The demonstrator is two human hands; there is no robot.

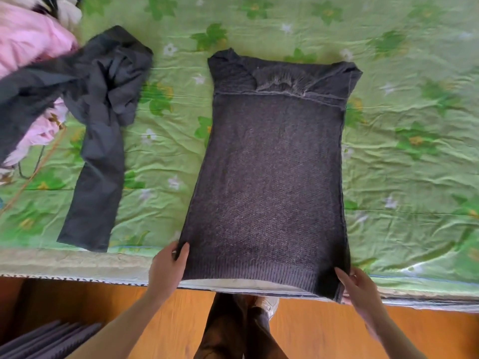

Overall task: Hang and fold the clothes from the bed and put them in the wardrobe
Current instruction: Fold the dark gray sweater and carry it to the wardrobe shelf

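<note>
From the head view, the dark grey knitted sweater (269, 161) lies flat on the bed with the green flowery sheet (404, 141). Its sleeves look tucked in already, so it makes a long shape. Its ribbed bottom edge hangs a little over the bed's near side, at 6 o'clock.

The left hand (168, 265) pinches the bottom corner at 7 o'clock, thumb on top and fingers curled under. The right hand (359, 286) holds the other bottom corner at 5 o'clock; its grip looks looser, with the fingers half curled round the edge.

The step now seems to be folding the bottom up toward the neck at 12 o'clock. To do it well, lift both corners together, keep the edge straight and tight, and lay it down level with the shoulders. Then smooth it flat.

A crumpled black cloth garment (98, 104) lies at 9 o'clock, well apart. A soft pink garment (28, 37) sits at 10 o'clock. These still wait their turn.
</note>
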